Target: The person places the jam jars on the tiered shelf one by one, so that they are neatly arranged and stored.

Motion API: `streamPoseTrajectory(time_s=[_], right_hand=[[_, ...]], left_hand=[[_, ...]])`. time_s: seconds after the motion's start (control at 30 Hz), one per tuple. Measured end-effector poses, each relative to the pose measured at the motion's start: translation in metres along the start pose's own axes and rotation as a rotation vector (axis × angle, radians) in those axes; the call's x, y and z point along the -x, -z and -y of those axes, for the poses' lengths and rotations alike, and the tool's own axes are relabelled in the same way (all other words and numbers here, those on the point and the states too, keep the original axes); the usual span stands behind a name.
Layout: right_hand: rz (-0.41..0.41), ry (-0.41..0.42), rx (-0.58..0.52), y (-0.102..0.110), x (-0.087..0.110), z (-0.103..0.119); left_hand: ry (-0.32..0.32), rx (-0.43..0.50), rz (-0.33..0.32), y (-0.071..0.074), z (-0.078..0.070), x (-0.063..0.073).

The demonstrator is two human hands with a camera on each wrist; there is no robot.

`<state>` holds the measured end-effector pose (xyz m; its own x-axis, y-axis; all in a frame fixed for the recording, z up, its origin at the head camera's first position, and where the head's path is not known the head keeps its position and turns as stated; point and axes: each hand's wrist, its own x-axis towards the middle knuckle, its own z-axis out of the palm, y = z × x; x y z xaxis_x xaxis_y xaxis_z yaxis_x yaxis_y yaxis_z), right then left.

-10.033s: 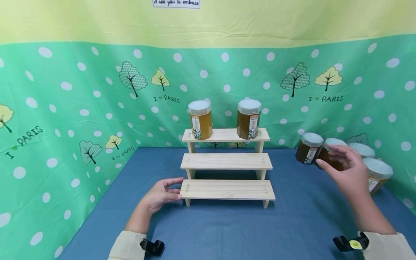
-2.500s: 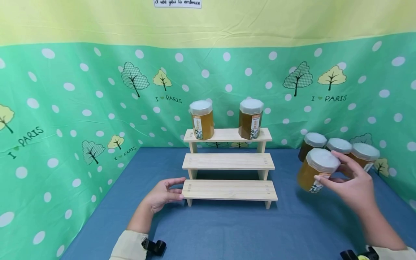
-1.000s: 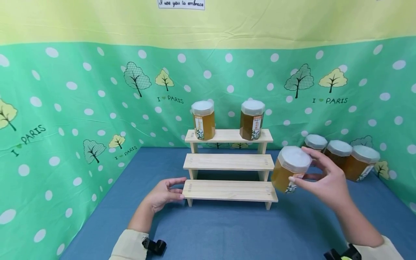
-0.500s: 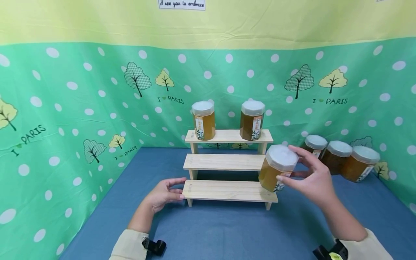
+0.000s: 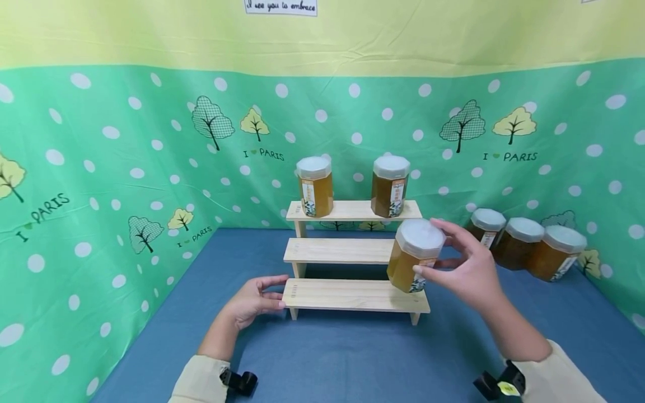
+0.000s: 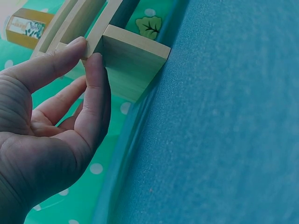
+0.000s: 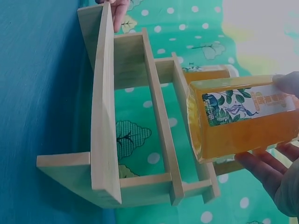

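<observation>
"So, what to log for the right hand [image 5: 461, 268]?"

"Grasping an amber jar [image 5: 415, 254] with a pale lid, thumb on the near side. Holding it slightly tilted in the air by the right side of the wooden stand [image 5: 337, 250], clear of the lowest shelf [image 5: 347, 294], hiding the middle shelf's right end from the head view."

"And for the left hand [image 5: 252, 302]?"

"Pinching the lowest shelf's left end between thumb and finger."

"Where to mark other jars?"

"Up on the top shelf [image 5: 353, 209]: see a lighter jar [image 5: 317, 193] toward the left, a darker jar [image 5: 389, 193] toward the right, both upright. Far right on the blue cloth [image 5: 353, 358]: count three more jars [image 5: 516, 249], close together."
</observation>
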<state>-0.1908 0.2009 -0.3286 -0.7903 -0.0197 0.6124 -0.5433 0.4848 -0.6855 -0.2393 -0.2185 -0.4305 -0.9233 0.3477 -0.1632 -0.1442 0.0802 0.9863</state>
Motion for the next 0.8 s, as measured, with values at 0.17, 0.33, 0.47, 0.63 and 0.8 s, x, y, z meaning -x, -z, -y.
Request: streamPoseTrajectory(time_s=[0.17,0.33,0.47,0.63,0.8], right_hand=[[0.027,-0.03,-0.017,-0.008,-0.006,0.002],[0.05,-0.082,-0.049,-0.02,-0.01,0.004],[0.067,-0.07,-0.078,-0.029,-0.014,0.006],[0.081,-0.015,-0.128,-0.038,-0.018,0.009],[0.096,0.006,-0.163,-0.049,-0.023,0.008]], left_hand=[[-0.002,-0.007,-0.008,0.0,0.0,0.0],[0.001,-0.007,-0.007,0.0,0.0,0.001],[0.002,-0.002,-0.001,0.0,0.0,0.0],[0.0,-0.004,-0.001,0.0,0.0,-0.001],[0.0,-0.006,-0.001,0.0,0.0,-0.001]])
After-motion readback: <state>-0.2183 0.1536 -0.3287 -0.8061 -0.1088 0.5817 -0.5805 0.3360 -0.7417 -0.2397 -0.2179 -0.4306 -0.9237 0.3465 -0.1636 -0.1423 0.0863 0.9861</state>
